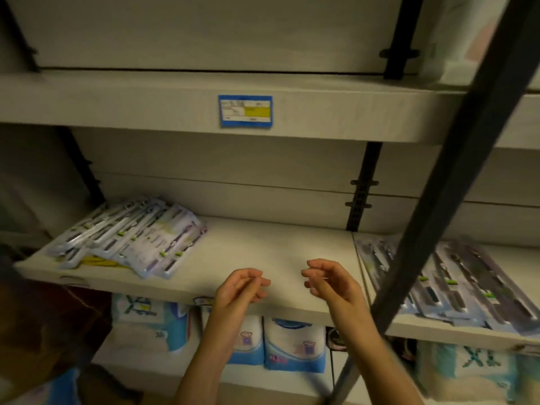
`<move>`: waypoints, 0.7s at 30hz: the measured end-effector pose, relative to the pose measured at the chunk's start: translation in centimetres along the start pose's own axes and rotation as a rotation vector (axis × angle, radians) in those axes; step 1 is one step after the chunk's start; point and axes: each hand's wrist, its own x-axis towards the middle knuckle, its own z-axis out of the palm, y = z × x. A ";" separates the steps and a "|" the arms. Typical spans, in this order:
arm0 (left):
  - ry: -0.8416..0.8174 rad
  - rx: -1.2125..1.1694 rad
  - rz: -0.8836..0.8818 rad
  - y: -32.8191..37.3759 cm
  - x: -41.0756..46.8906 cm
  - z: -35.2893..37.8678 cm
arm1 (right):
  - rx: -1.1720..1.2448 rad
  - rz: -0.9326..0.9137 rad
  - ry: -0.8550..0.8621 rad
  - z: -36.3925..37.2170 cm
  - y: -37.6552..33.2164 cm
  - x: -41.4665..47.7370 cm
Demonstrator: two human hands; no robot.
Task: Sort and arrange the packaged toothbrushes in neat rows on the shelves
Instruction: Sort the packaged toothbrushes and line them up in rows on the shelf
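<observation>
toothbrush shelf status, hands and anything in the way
Left hand and right hand empty, fingers loosely curled, above the shelf front. Toothbrush pile untidy at shelf's left. Dark slanted bar crosses view at right.

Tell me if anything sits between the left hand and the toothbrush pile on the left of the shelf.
Nothing visible does. Only bare shelf lies between the left hand and the toothbrush pile. The dark slanted pole crosses in front of the packs on the right, close to the right hand, not the left.
</observation>
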 end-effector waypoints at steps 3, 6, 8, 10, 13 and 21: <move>0.033 0.014 0.004 -0.1 0.3 -3.8 | 0.056 0.037 0.055 3.9 0.4 1.0; 0.077 0.003 -0.013 -0.4 1.4 -8.5 | 0.039 0.068 0.018 8.3 1.0 1.6; 0.117 0.004 -0.014 -0.7 2.7 -11.8 | 0.011 0.078 -0.007 11.0 1.3 2.3; 0.138 0.007 -0.014 -0.9 4.1 -14.7 | 0.018 0.092 0.029 13.8 1.8 3.3; 0.128 0.001 -0.045 -1.8 6.2 -19.2 | 0.052 0.129 0.102 18.9 2.4 4.8; 0.122 0.568 0.027 -4.0 12.9 -29.6 | 0.041 0.165 0.106 30.6 2.2 6.7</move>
